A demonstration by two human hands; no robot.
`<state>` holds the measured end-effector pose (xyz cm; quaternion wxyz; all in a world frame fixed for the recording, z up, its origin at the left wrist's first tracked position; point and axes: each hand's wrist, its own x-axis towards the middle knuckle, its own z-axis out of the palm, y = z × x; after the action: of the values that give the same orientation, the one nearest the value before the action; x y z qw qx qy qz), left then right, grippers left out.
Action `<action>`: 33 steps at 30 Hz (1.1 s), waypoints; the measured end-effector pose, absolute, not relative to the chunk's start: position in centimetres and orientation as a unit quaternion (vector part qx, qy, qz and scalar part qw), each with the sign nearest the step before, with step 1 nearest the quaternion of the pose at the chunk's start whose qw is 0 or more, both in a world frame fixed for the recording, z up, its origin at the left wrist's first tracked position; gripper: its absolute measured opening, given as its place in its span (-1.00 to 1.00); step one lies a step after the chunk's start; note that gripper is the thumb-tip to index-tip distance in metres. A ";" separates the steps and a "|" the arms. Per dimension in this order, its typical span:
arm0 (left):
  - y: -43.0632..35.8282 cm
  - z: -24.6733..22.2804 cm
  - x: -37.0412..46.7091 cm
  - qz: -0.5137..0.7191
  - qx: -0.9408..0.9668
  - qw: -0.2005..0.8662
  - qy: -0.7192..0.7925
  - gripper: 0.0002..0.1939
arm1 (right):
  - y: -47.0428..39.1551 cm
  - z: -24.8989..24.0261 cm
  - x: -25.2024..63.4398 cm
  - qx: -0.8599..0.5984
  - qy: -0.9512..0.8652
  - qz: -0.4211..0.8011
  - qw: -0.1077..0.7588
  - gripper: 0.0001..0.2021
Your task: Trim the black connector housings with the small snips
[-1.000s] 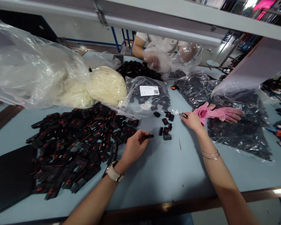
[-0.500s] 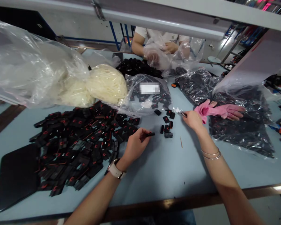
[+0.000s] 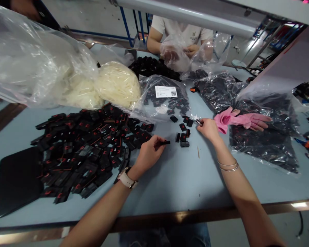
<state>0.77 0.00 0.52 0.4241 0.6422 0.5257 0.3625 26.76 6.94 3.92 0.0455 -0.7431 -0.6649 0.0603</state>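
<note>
Head view: left hand point(image 3: 149, 153) pinches connector housing point(image 3: 166, 142).
Long axis roughly parallels near table edge point(image 3: 180, 215); right hand point(image 3: 208, 129) grips tool point(image 3: 199, 122).

Pink gloves point(image 3: 247, 119) (crumpled) are noted right of centre; a white-shirted person point(image 3: 194, 34) is observed at the frame's top centre.

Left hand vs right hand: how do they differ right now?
- Left hand holds a black piece; right hand holds a slim dark item, too small to identify.
- Left wrist wears a white-strapped watch; right wrist wears thin bangles.
- Left hand is beside the large black heap; right hand is beside pink gloves.
Shared: both are bare.
</note>
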 end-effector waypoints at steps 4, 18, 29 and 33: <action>-0.1 0.6 0.8 0.353 0.645 0.418 0.533 -0.89 | 6.7 4.7 26.7 -0.732 -0.657 0.125 0.134 -0.81; -0.1 1.2 0.9 0.345 0.664 0.387 0.539 -0.88 | 1.8 4.8 18.4 -0.520 -0.752 0.366 0.174 -0.83; -0.2 1.3 1.0 0.338 0.668 0.382 0.542 -0.85 | 1.7 5.4 18.6 -0.527 -0.783 0.303 0.131 -0.80; -0.2 1.3 1.0 0.336 0.666 0.383 0.544 -0.86 | 1.6 5.3 18.4 -0.553 -0.752 0.330 0.143 -0.81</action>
<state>0.96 -0.18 1.32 0.3835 0.6662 0.5445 0.3355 18.44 1.60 5.32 0.1427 -0.5528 -0.7520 0.3296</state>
